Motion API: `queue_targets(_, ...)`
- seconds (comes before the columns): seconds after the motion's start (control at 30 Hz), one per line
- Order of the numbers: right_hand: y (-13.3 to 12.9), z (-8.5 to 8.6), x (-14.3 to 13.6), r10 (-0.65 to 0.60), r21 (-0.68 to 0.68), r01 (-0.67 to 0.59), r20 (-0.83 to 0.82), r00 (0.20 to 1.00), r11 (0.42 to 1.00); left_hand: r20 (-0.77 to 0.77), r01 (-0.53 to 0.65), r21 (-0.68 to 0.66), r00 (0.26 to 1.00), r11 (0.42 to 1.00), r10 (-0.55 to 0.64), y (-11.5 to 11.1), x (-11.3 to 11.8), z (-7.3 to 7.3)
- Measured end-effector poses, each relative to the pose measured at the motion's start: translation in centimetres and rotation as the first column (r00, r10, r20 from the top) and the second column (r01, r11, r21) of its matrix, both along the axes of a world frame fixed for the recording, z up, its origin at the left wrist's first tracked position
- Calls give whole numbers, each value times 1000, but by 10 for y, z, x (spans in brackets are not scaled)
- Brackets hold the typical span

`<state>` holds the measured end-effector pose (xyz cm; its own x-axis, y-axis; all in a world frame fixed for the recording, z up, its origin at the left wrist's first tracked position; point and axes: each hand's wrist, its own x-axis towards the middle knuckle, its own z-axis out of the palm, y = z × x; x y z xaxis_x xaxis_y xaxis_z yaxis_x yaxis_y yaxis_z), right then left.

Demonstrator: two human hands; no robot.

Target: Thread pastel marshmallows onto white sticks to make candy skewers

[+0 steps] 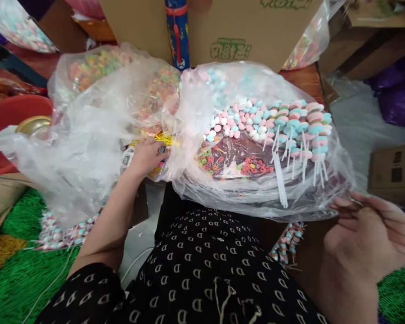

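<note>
My left hand (148,155), with a ring on one finger, lies palm down over a bundle of gold twist ties (164,138). Its fingers stretch to the right, their tips partly covered by plastic. At the lower right, my right hand (371,234) pinches the near right edge of a clear plastic bag (256,198). Inside this open bag are loose pink, white and blue candies (236,119), small ring candies (254,165) and several candy skewers (315,130) with white sticks. A few bare white sticks (280,182) lie near its front.
Another plastic bag (97,74) holds colourful ring candies. A red basin (3,135) with a gold-coloured bowl (35,125) stands at the left. Behind are a large cardboard box (236,27) and a blue tube (177,36). Finished-looking skewers (67,231) lie on green tinsel (20,279).
</note>
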<state>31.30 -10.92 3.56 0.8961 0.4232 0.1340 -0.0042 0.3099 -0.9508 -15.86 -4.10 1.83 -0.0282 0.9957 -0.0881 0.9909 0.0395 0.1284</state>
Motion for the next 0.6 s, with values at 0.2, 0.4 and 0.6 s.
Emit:
queue_targets(0.2,7,0,-74,420,-46,-432,343,840,901,-62,23,-47,998,999,-26,6,16,8)
queue_targets(0.4,6,-8,-95,651,-186,-652,461,603,735,-51,37,-79,998,996,-41,9,10,7)
queue_targets(0.6,29,0,-140,781,-423,-799,617,91,427,-39,111,-108,993,988,-115,14,4,3)
